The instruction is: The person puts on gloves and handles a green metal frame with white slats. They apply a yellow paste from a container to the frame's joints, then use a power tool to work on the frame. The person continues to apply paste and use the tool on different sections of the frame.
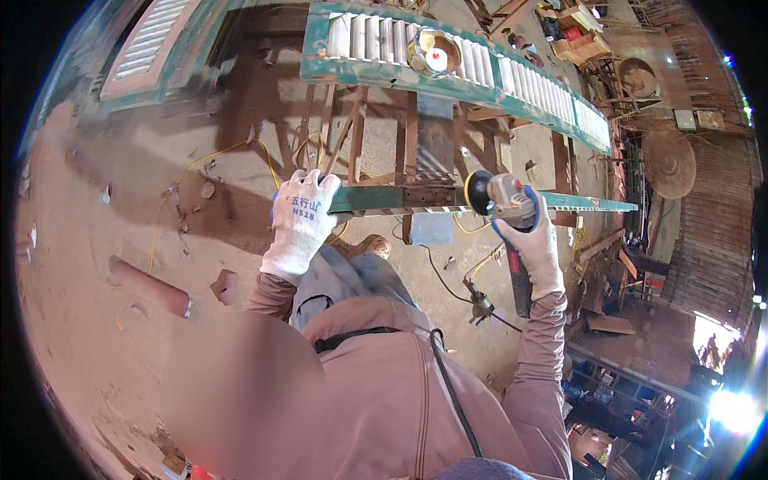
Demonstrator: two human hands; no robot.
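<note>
A long green louvred shutter (416,198) stands on its edge across wooden trestles in front of me. My left hand (302,220), in a white glove, grips the near end of its top edge. My right hand (534,244), also gloved, holds an angle grinder (504,200) by its body. The grinder's disc (478,192) sits against the shutter's top edge, right of a bare, dark patch of wood. A black cable (452,392) runs down from the grinder across my pink-sleeved body.
A second green shutter (472,68) with white slats lies flat behind, carrying a round bowl (434,54). A third shutter (148,48) leans at top left. A yellow cord (208,160), a reddish pipe (152,286) and wood scraps lie on the dirt floor. Round baskets (668,164) hang right.
</note>
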